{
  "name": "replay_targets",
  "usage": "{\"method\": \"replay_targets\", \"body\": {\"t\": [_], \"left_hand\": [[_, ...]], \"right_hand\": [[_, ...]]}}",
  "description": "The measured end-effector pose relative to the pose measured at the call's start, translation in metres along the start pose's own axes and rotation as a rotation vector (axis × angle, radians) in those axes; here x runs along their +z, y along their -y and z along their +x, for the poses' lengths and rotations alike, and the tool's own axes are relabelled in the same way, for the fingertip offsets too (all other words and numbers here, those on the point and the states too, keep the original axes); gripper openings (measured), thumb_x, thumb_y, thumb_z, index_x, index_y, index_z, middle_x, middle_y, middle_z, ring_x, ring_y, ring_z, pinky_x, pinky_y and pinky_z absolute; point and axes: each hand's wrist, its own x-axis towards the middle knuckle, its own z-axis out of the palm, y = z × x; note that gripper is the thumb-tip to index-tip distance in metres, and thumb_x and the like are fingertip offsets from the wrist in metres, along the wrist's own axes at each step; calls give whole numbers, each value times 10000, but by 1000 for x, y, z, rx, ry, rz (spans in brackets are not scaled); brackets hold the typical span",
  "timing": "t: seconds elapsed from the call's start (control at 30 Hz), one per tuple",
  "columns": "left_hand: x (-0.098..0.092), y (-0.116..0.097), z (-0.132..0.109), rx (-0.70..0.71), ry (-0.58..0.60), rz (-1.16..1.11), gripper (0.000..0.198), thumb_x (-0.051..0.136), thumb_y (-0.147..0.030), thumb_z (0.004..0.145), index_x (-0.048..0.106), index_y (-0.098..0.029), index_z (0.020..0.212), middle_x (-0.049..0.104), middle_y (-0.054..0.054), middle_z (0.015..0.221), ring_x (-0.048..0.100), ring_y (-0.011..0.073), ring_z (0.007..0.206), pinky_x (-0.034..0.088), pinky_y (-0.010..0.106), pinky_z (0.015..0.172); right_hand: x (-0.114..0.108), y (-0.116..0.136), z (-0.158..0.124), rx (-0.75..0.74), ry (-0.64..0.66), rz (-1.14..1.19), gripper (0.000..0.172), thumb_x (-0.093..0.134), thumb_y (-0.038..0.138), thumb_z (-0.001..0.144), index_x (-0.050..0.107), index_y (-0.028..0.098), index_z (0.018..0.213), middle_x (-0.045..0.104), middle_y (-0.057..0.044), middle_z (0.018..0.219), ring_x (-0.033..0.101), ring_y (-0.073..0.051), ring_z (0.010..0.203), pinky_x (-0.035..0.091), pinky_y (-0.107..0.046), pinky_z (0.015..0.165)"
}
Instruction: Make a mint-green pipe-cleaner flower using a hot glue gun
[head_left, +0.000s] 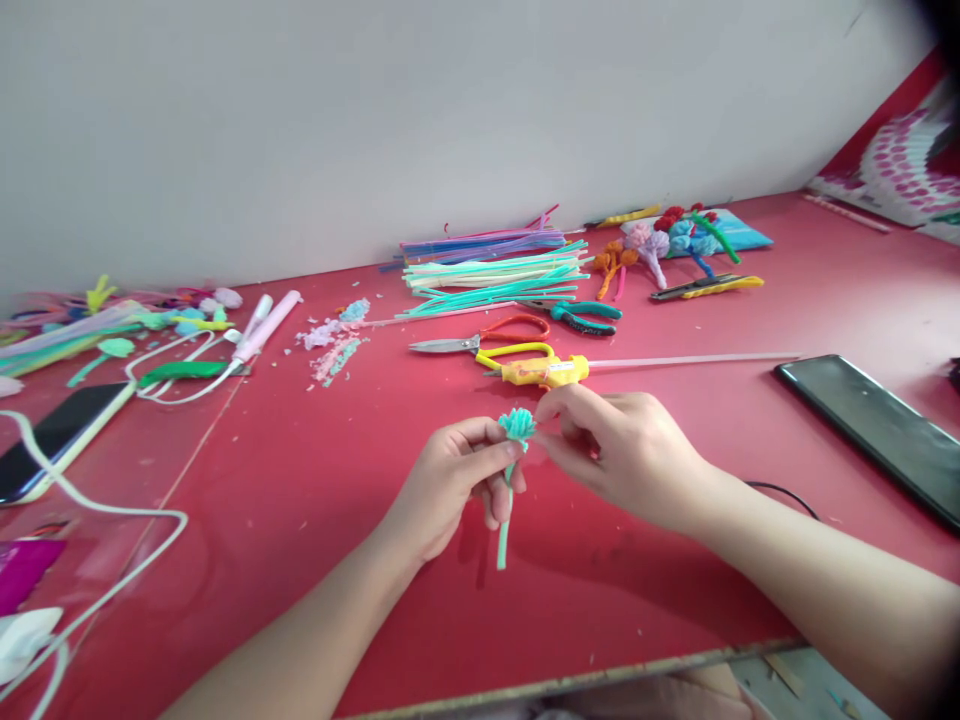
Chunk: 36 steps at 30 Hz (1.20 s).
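Above the red table, my left hand (463,478) grips a turquoise pipe-cleaner flower (517,424) between thumb and fingers, just under its looped head. The pale green stem (503,540) hangs down below those fingers. My right hand (626,445) is at the right edge of the flower head, its index finger and thumb slightly apart and curved toward the petals. Whether those fingertips touch the petals is hard to make out. Just beyond the hands lie a yellow glue gun (544,371) with a long glue stick and scissors (480,343) with red and yellow handles.
Teal pliers (581,316) and bundled pipe cleaners (491,270) lie further back. Finished pipe-cleaner flowers (667,238) and a yellow utility knife (709,287) are at the back right. Phones lie at right (877,425) and left (64,435), near a white cable (169,535).
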Motion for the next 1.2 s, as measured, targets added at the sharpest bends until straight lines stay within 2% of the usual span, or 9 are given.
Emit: {"method": "replay_targets", "body": {"t": [0.2,0.5,0.67,0.83,1.03,1.2], "left_hand": [[-1,0,0,-2,19,-33,173,593,-239,832,533,-138,705,636,4,583,513,49,332,378,120,318],[-2,1,1,-34,21,-74,168,609,-235,818,552,-141,691,636,-7,558,487,43,306,378,123,306],[-2,1,1,-44,3,-88,159,629,-240,798,566,-141,691,639,-6,547,477,41,304,372,121,300],[-3,2,2,-52,4,-102,152,637,-242,792,575,-137,701,642,-2,544,473,38,303,362,117,296],[-4,2,2,-53,9,-123,144,639,-238,791,582,-137,706,637,-4,544,461,32,302,351,110,292],[-4,1,2,-67,12,-106,144,642,-254,787,594,-135,720,634,1,548,453,32,302,337,114,289]], "right_hand": [[2,0,-2,-83,-16,-93,114,472,220,894,556,171,835,587,18,569,507,-102,471,284,-228,465],[3,0,-1,-67,-19,-70,146,462,214,903,573,158,826,612,4,577,540,-108,480,294,-227,466],[2,-1,-1,-67,-22,-96,119,497,243,881,574,155,858,613,6,585,516,-107,460,285,-229,454],[3,-1,-1,-64,-9,-53,133,462,209,903,573,163,846,639,-3,611,570,-113,507,321,-223,483],[3,-1,-1,-33,-19,-60,124,504,244,886,578,148,907,626,3,604,532,-107,474,314,-223,466],[4,-2,-1,-44,-22,-28,120,474,226,905,572,166,872,618,6,596,544,-106,491,325,-218,486]]}}
